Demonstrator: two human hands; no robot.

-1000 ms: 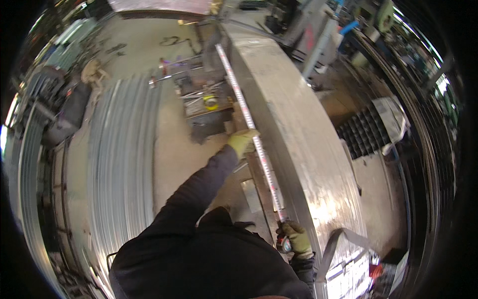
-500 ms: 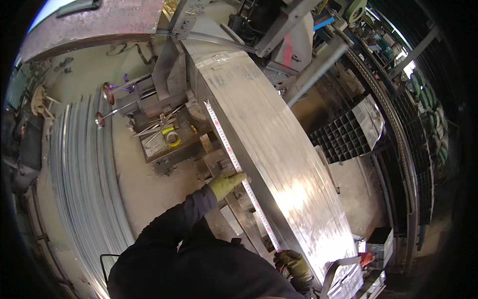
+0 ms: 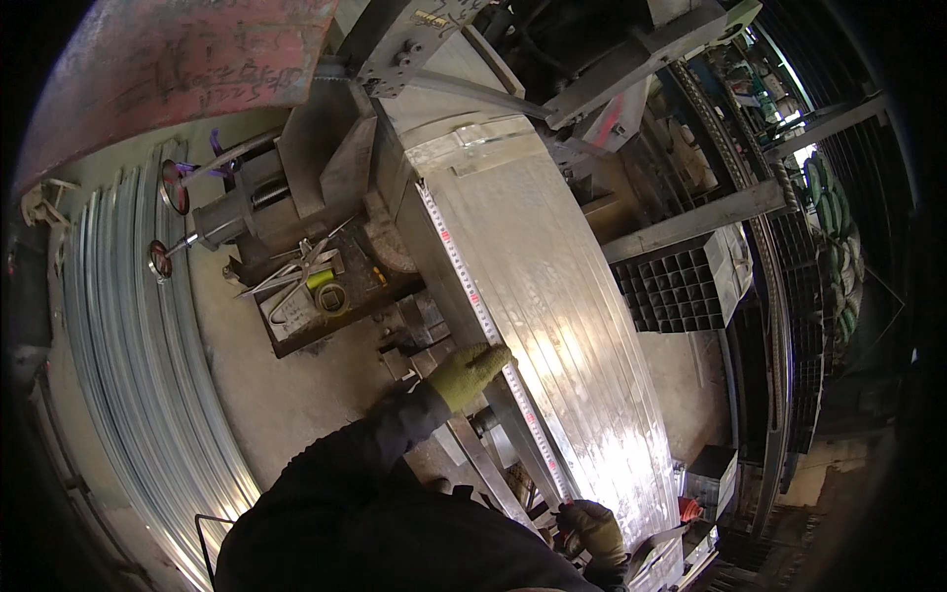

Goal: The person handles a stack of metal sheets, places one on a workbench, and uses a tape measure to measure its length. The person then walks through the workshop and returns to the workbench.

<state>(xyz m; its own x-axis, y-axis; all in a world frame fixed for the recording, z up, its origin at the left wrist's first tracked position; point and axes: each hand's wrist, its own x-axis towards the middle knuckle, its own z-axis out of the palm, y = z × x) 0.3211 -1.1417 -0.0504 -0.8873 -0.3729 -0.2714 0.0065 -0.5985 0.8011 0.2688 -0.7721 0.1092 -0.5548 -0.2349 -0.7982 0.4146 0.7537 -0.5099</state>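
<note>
— Where's the tape measure (image 3: 483, 321) sitting?

— Stretched along the near edge of the stack of shiny metal sheets (image 3: 562, 326), running from the far end by the machine down towards the person. The left hand (image 3: 472, 373), gloved, is curled over it about midway, pressing it onto the edge. The right hand (image 3: 592, 528) (gloved too, low in the frame) is closed around the near end; I can't tell whether it grips the case or just the blade.

— What could go wrong?

— The tape lies right on the lip, so if the left hand eases, it could slide off the side or bow, and the reading would be off. The sheet edge looks sharp; dragging a glove along it might cut.

— And the far end?

— Too small to tell whether the hook is caught.
</note>
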